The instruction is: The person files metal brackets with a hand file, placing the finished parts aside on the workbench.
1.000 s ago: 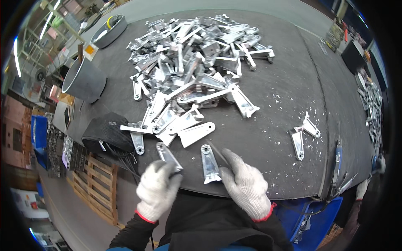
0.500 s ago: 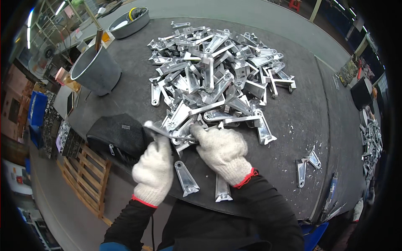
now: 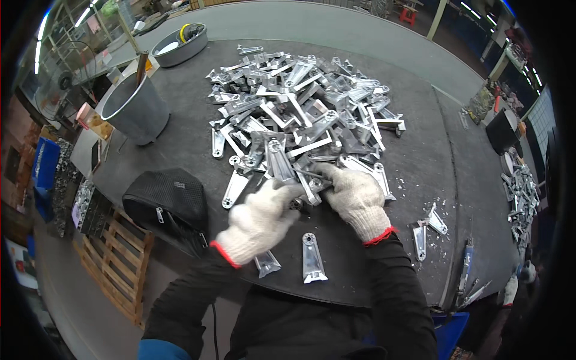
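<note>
A big heap of silver metal brackets covers the middle of the dark round table. My right hand, in a white knit glove with a red cuff, is curled on a metal bracket at the near edge of the heap. My left hand, gloved the same way and blurred, reaches to that same spot; its fingertips touch the bracket, but its grip is unclear. Two single brackets lie flat near the table's front edge, just below my hands.
A black mesh pouch sits left of my left hand. A grey metal bucket and a round basin stand at the far left. Small brackets lie to the right. A wooden pallet is on the floor.
Both hands have moved from the front edge, where they set two brackets down, up to the heap's near edge. The left hand has swung right, toward the right hand.
</note>
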Available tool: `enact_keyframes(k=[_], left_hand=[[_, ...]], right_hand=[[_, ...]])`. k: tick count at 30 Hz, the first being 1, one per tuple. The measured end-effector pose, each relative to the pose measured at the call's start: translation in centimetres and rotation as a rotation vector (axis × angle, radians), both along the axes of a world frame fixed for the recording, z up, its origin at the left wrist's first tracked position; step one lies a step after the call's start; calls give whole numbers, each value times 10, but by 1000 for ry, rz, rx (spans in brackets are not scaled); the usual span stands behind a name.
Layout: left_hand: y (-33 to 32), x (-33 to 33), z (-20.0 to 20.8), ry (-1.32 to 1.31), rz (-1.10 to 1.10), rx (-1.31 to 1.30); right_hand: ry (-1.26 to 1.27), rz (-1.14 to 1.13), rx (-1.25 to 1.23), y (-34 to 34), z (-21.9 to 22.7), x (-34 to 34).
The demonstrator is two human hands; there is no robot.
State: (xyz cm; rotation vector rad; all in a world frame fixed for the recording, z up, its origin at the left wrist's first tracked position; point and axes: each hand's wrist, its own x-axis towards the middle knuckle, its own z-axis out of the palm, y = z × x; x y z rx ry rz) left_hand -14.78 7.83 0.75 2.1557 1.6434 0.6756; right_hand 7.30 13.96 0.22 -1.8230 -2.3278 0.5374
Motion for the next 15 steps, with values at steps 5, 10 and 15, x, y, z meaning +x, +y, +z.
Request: enact_keyframes(k=[5,10,15], left_hand=[[9,-42,12,465,288,-126],[20,-26,-2,506,375,-369],[28,48,-14,184,564,-281]], right_hand=[[249,-155,47,-81,32,40],[206,-112,-211,-160,8,5],[206,-97,-119,-165,-27,-14]])
